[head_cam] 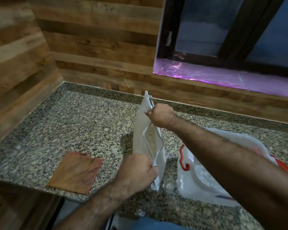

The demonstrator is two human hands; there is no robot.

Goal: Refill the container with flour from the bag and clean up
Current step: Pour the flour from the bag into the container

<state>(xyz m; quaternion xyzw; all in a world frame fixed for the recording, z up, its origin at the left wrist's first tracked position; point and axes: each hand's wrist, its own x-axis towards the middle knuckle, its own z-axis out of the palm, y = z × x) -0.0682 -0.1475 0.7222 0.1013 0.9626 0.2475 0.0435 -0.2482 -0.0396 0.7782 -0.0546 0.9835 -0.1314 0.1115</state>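
A white zip-top flour bag (140, 130) stands upright on the granite counter (73, 123), its mouth partly parted so pale flour shows inside. My left hand (136, 171) pinches the near end of the bag's top edge. My right hand (160, 116) pinches the far end of the same edge, higher up. A clear plastic container (199, 181) with red latches (184, 156) lies on the counter to the right, under my right forearm, which hides much of it.
A folded reddish-brown cloth (76, 171) lies near the counter's front edge at the left. Wood-panelled walls close the back and left. A dark window with a purple-lit sill (223, 75) is at the upper right.
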